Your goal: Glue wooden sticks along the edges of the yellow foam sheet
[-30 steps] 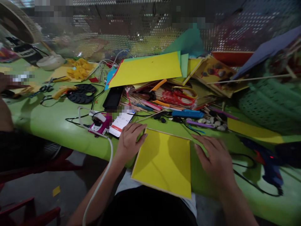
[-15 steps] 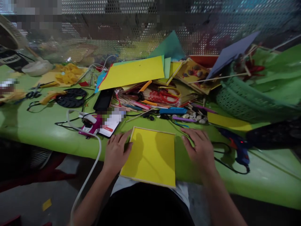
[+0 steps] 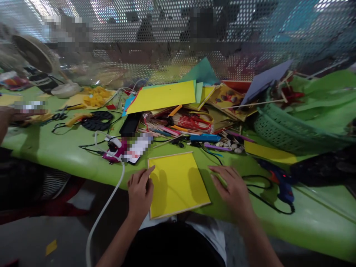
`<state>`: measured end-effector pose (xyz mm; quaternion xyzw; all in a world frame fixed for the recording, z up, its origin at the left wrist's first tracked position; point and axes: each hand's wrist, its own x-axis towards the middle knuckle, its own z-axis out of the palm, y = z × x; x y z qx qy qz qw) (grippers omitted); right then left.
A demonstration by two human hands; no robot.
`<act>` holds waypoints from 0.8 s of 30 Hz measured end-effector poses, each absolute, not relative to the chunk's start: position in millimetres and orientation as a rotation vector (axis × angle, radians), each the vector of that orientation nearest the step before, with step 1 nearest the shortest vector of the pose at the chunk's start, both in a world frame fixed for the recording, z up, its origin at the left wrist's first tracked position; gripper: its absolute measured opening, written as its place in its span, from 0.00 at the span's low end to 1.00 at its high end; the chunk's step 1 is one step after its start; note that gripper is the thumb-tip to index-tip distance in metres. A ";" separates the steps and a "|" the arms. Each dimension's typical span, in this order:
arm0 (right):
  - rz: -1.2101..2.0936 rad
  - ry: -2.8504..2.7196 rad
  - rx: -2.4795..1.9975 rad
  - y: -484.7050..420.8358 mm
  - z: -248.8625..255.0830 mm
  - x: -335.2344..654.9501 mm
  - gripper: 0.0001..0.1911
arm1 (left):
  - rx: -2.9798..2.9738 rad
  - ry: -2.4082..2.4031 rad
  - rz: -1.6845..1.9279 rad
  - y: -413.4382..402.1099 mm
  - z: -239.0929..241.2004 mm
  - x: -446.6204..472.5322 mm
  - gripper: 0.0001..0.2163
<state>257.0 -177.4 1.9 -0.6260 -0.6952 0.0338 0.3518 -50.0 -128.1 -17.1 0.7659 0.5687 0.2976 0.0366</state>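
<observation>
A yellow sheet (image 3: 178, 185) edged with thin pale sticks lies at the table's front edge, close against my body. My left hand (image 3: 141, 191) is at the sheet's left side, fingers apart and the index fingertip over its edge; whether it presses down I cannot tell. Off the sheet's right side, my right hand (image 3: 233, 187) hovers with thumb and fingers spread, holding nothing. Shadows of both hands fall on the yellow surface.
A phone (image 3: 139, 148) and purple power adapter (image 3: 115, 150) lie left. Behind are a blue cutter (image 3: 205, 138), pebbles and stacked paper (image 3: 164, 97). At right are a glue gun (image 3: 285, 185) and a green basket (image 3: 300, 129). Another person's hand (image 3: 7, 115) shows far left.
The yellow sheet has turned counterclockwise, its top edge now rising to the right. My hands stay on either side. The camera view has shifted upward, and another person's hand shows at left.
</observation>
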 end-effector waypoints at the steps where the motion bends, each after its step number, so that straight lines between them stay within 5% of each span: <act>1: 0.099 -1.813 -1.603 -182.8 0.4 255.7 0.12 | 2.335 1.744 0.943 -130.3 -18.4 -48.9 0.20; 11: 0.172 -1.902 -1.550 -224.4 -15.4 240.5 0.16 | 2.283 1.678 1.023 -139.7 -15.5 -29.6 0.22; 24: 0.104 -1.862 -1.617 -220.3 -18.3 237.1 0.13 | 2.255 1.271 0.569 -15.7 32.9 1.4 0.08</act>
